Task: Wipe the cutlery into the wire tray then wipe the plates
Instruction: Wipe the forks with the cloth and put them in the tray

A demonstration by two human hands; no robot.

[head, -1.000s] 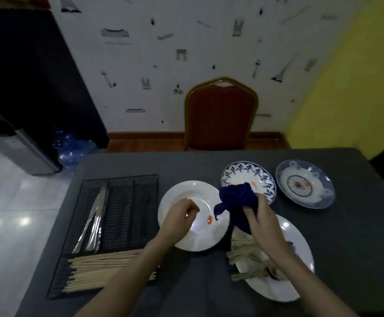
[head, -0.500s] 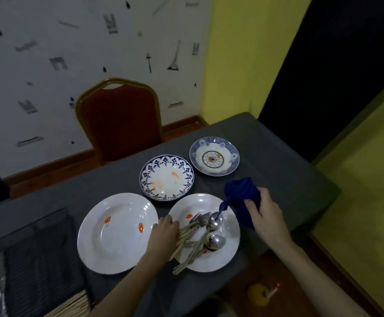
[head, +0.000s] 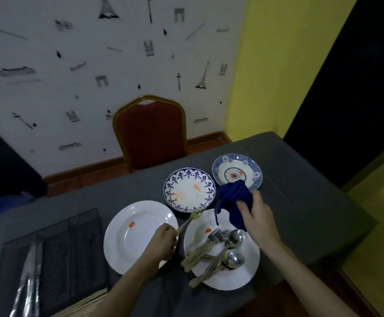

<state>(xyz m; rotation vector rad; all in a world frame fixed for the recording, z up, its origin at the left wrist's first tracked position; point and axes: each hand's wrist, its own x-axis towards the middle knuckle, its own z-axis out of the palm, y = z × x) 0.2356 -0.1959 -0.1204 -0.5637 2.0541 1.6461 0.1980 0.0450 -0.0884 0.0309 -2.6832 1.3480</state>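
Observation:
My left hand (head: pixel 162 242) grips the handle of a fork (head: pixel 190 219), lifted with its tines pointing up and away. My right hand (head: pixel 258 217) holds a bunched dark blue cloth (head: pixel 233 201) just right of the fork. Below them a white plate (head: pixel 239 277) carries several forks and spoons (head: pixel 218 251). A second white plate (head: pixel 127 236) with red smears lies to its left. A blue-rimmed plate (head: pixel 190 189) and a floral blue plate (head: pixel 236 171) sit farther back. The black wire tray (head: pixel 72 248) at the left holds knives (head: pixel 29 275) and chopsticks (head: pixel 83 304).
The grey-clothed table (head: pixel 301 202) ends close on the right and near side. A red chair (head: pixel 151 131) stands behind it against the patterned wall. A yellow wall and a dark doorway lie to the right.
My view swung right. My left hand left the white plate on the left, reached the cutlery pile and lifted one fork. My right hand kept the cloth and rose slightly.

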